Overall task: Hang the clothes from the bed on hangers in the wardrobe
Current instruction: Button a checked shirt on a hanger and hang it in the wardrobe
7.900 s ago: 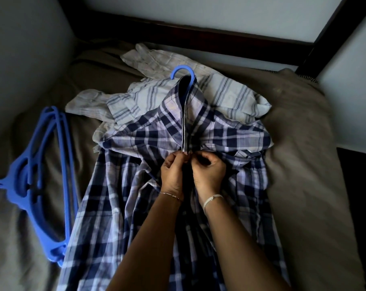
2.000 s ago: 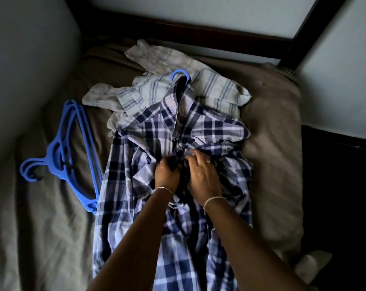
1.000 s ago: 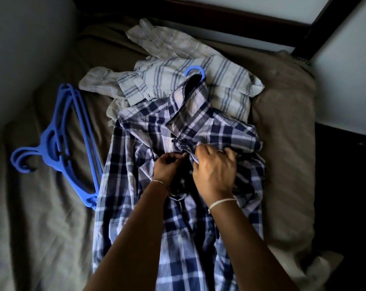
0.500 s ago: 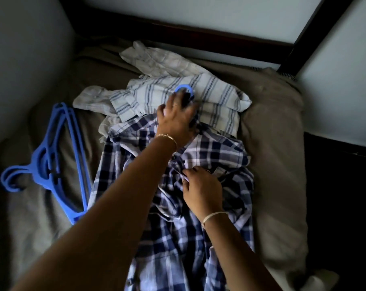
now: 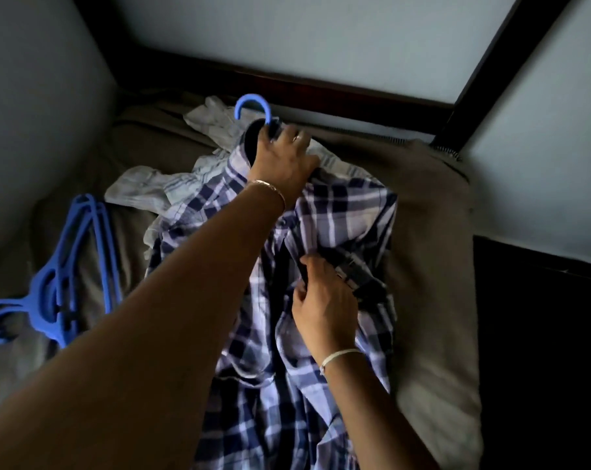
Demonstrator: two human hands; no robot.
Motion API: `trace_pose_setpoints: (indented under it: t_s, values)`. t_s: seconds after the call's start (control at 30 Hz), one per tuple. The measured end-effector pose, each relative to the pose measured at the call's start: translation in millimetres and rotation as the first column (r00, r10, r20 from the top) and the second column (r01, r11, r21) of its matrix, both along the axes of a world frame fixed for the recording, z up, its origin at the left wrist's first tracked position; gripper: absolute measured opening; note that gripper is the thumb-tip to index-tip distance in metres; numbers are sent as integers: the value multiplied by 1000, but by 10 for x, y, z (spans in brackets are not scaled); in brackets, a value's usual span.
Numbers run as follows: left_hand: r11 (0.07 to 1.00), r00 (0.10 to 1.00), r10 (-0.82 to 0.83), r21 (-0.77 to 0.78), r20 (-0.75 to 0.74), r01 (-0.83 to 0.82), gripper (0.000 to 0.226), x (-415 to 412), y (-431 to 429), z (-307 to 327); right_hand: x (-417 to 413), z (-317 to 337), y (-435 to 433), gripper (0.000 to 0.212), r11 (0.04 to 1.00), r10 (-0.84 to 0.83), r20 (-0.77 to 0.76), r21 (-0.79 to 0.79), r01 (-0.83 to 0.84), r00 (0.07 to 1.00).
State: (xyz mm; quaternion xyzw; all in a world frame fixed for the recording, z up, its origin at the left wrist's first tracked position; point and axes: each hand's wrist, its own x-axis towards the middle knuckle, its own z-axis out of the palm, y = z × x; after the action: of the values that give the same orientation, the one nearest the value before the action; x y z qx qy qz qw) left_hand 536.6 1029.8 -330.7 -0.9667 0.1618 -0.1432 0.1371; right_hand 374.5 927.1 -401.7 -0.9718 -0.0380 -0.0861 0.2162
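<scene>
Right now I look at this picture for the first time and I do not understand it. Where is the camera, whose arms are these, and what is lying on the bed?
There is no machine here. The two arms belong to a person, and the camera sits on that person's head, looking forward and down, so there is only one view.

The left hand grips the neck of a blue hanger at the collar of a checked shirt; the hanger sits inside the shirt. The right hand pinches the shirt's front edge lower down.

The shirt lies on a bed with a brown cover. Under its upper part lie paler striped clothes. To the left, a stack of spare hangers, also blue, lies on the cover, and no hand touches it.
</scene>
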Motion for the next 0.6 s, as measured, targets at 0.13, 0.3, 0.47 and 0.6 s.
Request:
trace_pose_setpoints:
  t_s: [0.13,0.3,0.47,0.6]
  values:
    - [999,998,11,-42,58,-9,29,173,-52,92,155,166,56,44,994,5,-38,108,-1,999]
    - [989,999,23,-149,39,-17,35,241,5,-227,235,41,8,54,994,29,-132,105,-15,991]
    - [878,980,198,-445,5,-175,59,-261,51,-664,98,-239,-94,49,999,-6,-150,36,11,989]
    - [523,881,453,-761,-134,-385,46,-986,-272,-971,9,-340,-141,52,973,-198,-29,-129,193,980]
